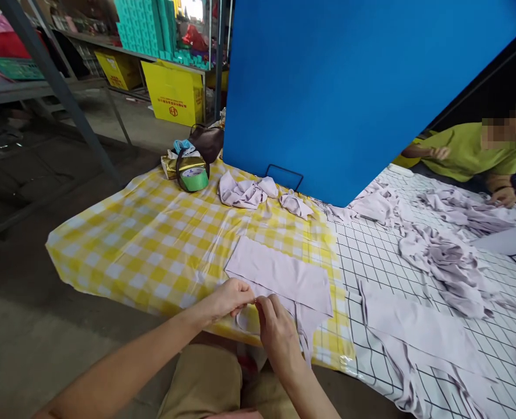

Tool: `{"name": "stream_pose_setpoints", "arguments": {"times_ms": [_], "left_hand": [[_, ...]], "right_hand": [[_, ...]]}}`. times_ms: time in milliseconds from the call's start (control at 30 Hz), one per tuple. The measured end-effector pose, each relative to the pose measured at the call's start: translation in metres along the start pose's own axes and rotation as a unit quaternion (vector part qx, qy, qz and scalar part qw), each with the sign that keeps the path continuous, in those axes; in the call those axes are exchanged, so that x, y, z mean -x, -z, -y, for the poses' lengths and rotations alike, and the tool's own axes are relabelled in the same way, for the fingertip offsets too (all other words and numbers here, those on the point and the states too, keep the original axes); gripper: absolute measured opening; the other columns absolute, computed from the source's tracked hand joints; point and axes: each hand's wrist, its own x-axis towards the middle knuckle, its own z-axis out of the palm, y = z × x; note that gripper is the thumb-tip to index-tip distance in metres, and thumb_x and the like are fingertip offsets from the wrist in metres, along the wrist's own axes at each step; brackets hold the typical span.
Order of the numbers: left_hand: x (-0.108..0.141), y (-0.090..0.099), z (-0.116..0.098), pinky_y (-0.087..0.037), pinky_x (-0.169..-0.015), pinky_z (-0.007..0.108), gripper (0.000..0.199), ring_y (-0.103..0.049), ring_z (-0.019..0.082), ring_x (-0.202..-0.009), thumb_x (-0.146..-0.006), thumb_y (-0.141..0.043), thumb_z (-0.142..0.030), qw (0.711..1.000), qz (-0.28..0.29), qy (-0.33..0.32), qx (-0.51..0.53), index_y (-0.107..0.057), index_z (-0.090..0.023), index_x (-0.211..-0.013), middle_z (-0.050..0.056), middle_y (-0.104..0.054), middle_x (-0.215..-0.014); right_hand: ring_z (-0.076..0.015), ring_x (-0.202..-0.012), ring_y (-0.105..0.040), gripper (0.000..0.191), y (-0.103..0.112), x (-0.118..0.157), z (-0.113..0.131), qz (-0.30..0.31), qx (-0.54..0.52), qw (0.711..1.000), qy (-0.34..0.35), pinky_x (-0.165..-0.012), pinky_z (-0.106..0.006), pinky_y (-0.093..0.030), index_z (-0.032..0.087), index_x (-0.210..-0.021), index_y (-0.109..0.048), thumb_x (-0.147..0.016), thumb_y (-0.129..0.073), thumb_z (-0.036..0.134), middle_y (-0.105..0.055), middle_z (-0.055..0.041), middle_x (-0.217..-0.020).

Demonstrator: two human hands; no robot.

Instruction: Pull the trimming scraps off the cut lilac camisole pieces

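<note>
A pale lilac cloth piece (279, 270) lies spread on the yellow-and-white checked table cover (153, 233), its narrow strips hanging toward the table's front edge. At its near edge my left hand (232, 298) is closed in a pinch, with a bit of the cloth showing beneath the fingers. My right hand (279, 326) pinches right beside it, and the fingertips of both hands almost meet. The exact spot between the fingertips is too small to make out. To the right, a second lilac cloth piece (423, 326) with dangling strips lies on a white grid-patterned cover (371, 250).
A large blue panel (327, 87) stands upright across the table's far side. Crumpled lilac cloth (242, 192) lies before it, near a roll of green tape (194, 179) and a dark bag (207, 142). A co-worker in a yellow-green shirt (462, 151) sits at the right, handling cloth.
</note>
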Motion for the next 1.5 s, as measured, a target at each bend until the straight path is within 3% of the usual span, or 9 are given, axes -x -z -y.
{"name": "stream_pose_setpoints", "arguments": {"times_ms": [67,133,200,267,367,467,633,900,1500], "left_hand": [[-0.004,0.005,0.001,-0.032,-0.043,0.021,0.019,-0.04,0.009,-0.042,-0.075,-0.044,-0.031,0.997,-0.022,-0.052,-0.06,-0.048,-0.017,-0.063,-0.005,-0.042,-0.047],[-0.01,0.011,0.002,-0.042,-0.058,0.025,0.012,-0.052,0.014,-0.062,-0.076,-0.048,-0.026,0.967,-0.087,-0.147,-0.19,-0.054,-0.016,-0.075,0.0,-0.054,-0.067],[-0.017,0.017,0.003,-0.043,-0.078,0.031,0.015,-0.054,0.019,-0.087,-0.076,-0.053,-0.019,0.895,-0.134,-0.25,-0.343,-0.056,-0.015,-0.09,0.005,-0.058,-0.092],[-0.024,0.021,0.004,-0.039,-0.09,0.034,0.02,-0.05,0.021,-0.099,-0.077,-0.054,-0.014,0.817,-0.127,-0.319,-0.463,-0.056,-0.015,-0.097,0.007,-0.056,-0.103],[-0.036,0.024,0.008,-0.042,-0.084,0.03,0.014,-0.053,0.018,-0.089,-0.083,-0.045,-0.008,0.729,-0.088,-0.356,-0.578,-0.057,-0.014,-0.087,0.006,-0.059,-0.09],[-0.045,0.024,0.011,-0.044,-0.072,0.028,0.019,-0.054,0.017,-0.08,-0.085,-0.041,-0.006,0.687,-0.084,-0.362,-0.624,-0.057,-0.014,-0.081,0.005,-0.059,-0.083],[-0.055,0.025,0.012,-0.043,-0.073,0.028,0.012,-0.054,0.018,-0.085,-0.084,-0.049,-0.015,0.735,-0.104,-0.331,-0.582,-0.061,-0.015,-0.08,0.005,-0.06,-0.085],[-0.066,0.028,0.006,-0.04,-0.077,0.028,0.012,-0.051,0.017,-0.09,-0.082,-0.056,-0.021,0.826,-0.094,-0.267,-0.488,-0.067,-0.018,-0.08,0.002,-0.059,-0.083],[-0.073,0.031,0.006,-0.039,-0.071,0.025,0.013,-0.05,0.016,-0.083,-0.08,-0.059,-0.023,0.848,-0.087,-0.269,-0.448,-0.065,-0.016,-0.071,0.002,-0.059,-0.077]], "right_hand": [[-0.013,-0.057,-0.049,0.026,0.002,-0.006,-0.005,-0.007,-0.035,0.999,-0.03,-0.052,-0.022,-0.034,0.018,-0.08,-0.055,-0.091,-0.031,0.014,-0.051,-0.0019,-0.069],[-0.0123,-0.058,-0.05,0.022,0.005,-0.014,-0.01,-0.015,-0.1,0.992,-0.082,-0.054,-0.022,-0.036,0.018,-0.079,-0.055,-0.09,-0.036,0.018,-0.052,-0.0016,-0.07],[-0.012,-0.059,-0.051,0.02,0.008,-0.022,-0.014,-0.012,-0.164,0.977,-0.134,-0.055,-0.022,-0.038,0.018,-0.076,-0.055,-0.088,-0.04,0.023,-0.053,-0.0012,-0.071],[-0.0123,-0.058,-0.05,0.02,0.01,-0.029,-0.019,-0.003,-0.208,0.962,-0.175,-0.055,-0.023,-0.038,0.018,-0.073,-0.056,-0.086,-0.043,0.028,-0.054,-0.0009,-0.07],[-0.0135,-0.057,-0.048,0.023,0.01,-0.038,-0.028,0.002,-0.247,0.944,-0.218,-0.054,-0.025,-0.037,0.018,-0.07,-0.057,-0.081,-0.047,0.036,-0.054,-0.0009,-0.066],[-0.0149,-0.057,-0.048,0.026,0.007,-0.043,-0.036,0.007,-0.276,0.926,-0.259,-0.053,-0.026,-0.036,0.018,-0.069,-0.058,-0.076,-0.051,0.042,-0.055,-0.0009,-0.063],[-0.0165,-0.058,-0.05,0.03,-0.004,-0.05,-0.047,0.03,-0.32,0.897,-0.302,-0.053,-0.027,-0.037,0.017,-0.072,-0.059,-0.071,-0.053,0.047,-0.058,-0.0023,-0.063],[-0.0187,-0.063,-0.054,0.026,-0.012,-0.064,-0.05,0.065,-0.296,0.91,-0.284,-0.06,-0.029,-0.04,0.017,-0.067,-0.061,-0.067,-0.053,0.042,-0.062,-0.0041,-0.065],[-0.0178,-0.065,-0.055,0.02,-0.018,-0.074,-0.05,0.073,-0.209,0.951,-0.217,-0.063,-0.029,-0.04,0.019,-0.067,-0.061,-0.073,-0.047,0.033,-0.061,-0.0039,-0.07]]}}
